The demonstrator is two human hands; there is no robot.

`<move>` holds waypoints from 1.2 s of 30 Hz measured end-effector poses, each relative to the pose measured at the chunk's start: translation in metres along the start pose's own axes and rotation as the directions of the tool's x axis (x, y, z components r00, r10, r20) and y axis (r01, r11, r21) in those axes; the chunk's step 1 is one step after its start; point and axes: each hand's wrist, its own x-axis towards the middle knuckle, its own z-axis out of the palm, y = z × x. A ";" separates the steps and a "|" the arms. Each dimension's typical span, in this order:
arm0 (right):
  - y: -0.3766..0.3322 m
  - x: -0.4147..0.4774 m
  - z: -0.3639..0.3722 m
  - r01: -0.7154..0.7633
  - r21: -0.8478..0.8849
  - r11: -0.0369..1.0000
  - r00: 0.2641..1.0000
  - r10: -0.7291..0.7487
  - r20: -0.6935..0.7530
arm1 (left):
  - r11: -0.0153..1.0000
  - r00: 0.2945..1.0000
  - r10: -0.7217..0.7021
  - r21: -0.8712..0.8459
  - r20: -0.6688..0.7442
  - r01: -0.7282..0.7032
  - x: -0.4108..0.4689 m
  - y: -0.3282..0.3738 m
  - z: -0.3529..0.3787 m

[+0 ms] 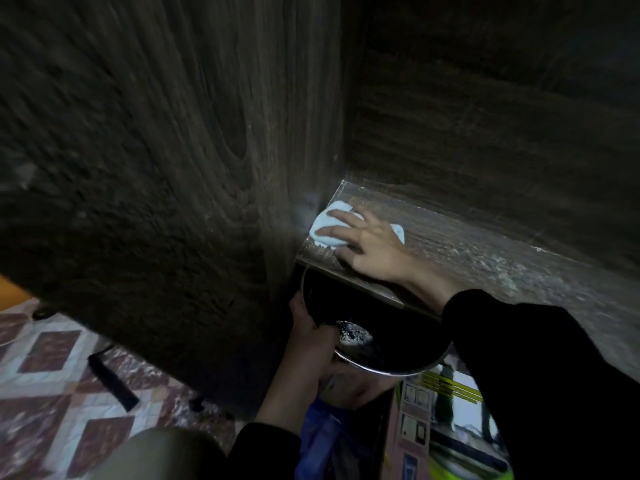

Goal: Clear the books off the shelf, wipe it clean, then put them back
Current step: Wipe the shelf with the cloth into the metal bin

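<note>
The dark wooden shelf (485, 251) is bare of books and streaked with pale dust. A light blue cloth (322, 232) lies in its left corner against the side panel. My right hand (367, 242) presses flat on the cloth with fingers spread. My left hand (308, 344) grips the rim of a round dark bowl (381, 344) held just under the shelf's front edge, with some dust and crumbs inside it.
A tall dark wooden panel (156, 168) fills the left half. Patterned tiled floor (52, 368) shows lower left with a black flat object (112, 381) on it. A printed box or book (443, 420) and blue bag (325, 441) sit below the bowl.
</note>
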 end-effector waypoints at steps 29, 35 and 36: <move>-0.048 -0.020 -0.023 0.105 -0.223 0.969 0.988 -0.078 0.130 | 1.000 0.999 0.027 0.006 -0.033 -0.027 0.007 -0.004 -0.001; -0.027 -0.067 -0.041 0.150 -0.104 0.983 0.958 -0.119 0.260 | 0.999 1.000 -0.020 -0.025 0.018 0.021 -0.002 0.003 0.000; -0.019 -0.071 -0.048 0.113 -0.009 0.994 0.958 -0.107 0.264 | 0.999 0.999 -0.032 -0.020 0.024 0.033 -0.003 0.003 -0.001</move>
